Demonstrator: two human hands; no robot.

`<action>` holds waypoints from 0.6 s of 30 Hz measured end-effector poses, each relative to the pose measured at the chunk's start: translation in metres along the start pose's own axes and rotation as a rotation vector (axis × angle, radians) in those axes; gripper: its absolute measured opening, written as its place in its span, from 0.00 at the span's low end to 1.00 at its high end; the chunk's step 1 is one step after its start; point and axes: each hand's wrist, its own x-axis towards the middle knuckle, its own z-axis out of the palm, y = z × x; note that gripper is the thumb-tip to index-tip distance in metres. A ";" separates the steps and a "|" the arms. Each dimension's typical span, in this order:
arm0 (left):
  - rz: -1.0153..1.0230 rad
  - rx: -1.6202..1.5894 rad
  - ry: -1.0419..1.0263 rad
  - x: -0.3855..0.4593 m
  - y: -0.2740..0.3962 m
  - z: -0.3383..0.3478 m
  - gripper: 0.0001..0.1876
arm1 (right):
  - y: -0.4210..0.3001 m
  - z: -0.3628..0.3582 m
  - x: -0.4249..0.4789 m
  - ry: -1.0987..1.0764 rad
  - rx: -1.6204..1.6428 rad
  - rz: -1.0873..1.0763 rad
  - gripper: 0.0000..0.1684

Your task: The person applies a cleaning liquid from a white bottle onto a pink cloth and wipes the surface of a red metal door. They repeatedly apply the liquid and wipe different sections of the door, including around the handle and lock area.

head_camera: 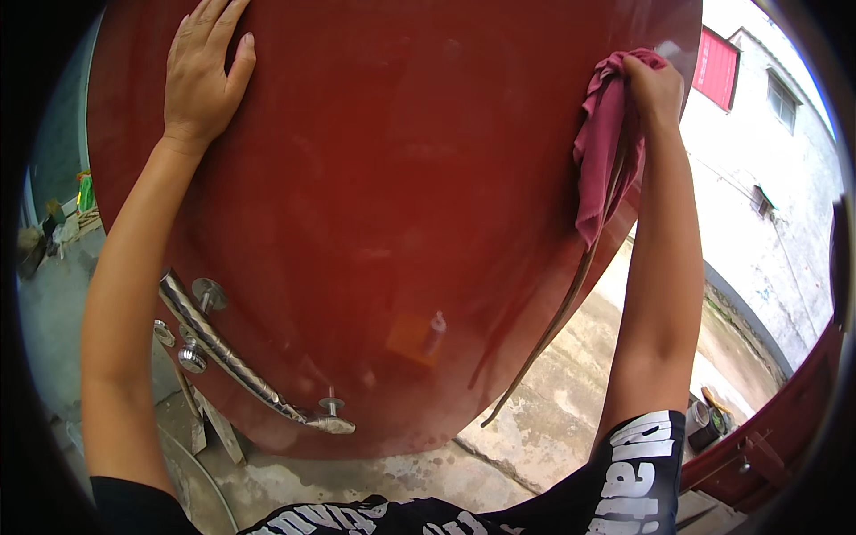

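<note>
A large glossy red door (374,187) fills most of the view before me. My left hand (204,83) lies flat against its upper left part, thumb spread away from the fingers, and holds nothing. The fingertips reach the top edge of the picture. At the door's upper right edge, my right hand (659,87) grips a bunched maroon cloth (605,140), whose loose end hangs down over the surface. Below the cloth, a thin brown strip (545,341) dangles along the right edge. A shiny metal pull handle (234,361) is mounted at lower left, beside a round metal knob (192,358).
Stained concrete ground (562,381) surrounds the door's foot. A white building wall (756,160) rises at right. Pots (705,421) stand near another dark red panel (776,428). At lower left are a wooden piece (219,428) and a thin hose (207,478).
</note>
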 end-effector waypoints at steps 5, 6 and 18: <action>-0.002 0.041 -0.007 -0.002 -0.008 -0.003 0.25 | 0.017 0.021 -0.052 -0.019 0.071 -0.054 0.18; -0.006 0.038 0.004 0.000 -0.008 -0.003 0.25 | 0.022 0.019 -0.042 -0.010 0.080 -0.066 0.18; -0.067 0.024 -0.051 0.002 0.007 -0.010 0.27 | 0.019 0.011 -0.026 0.003 0.025 -0.008 0.15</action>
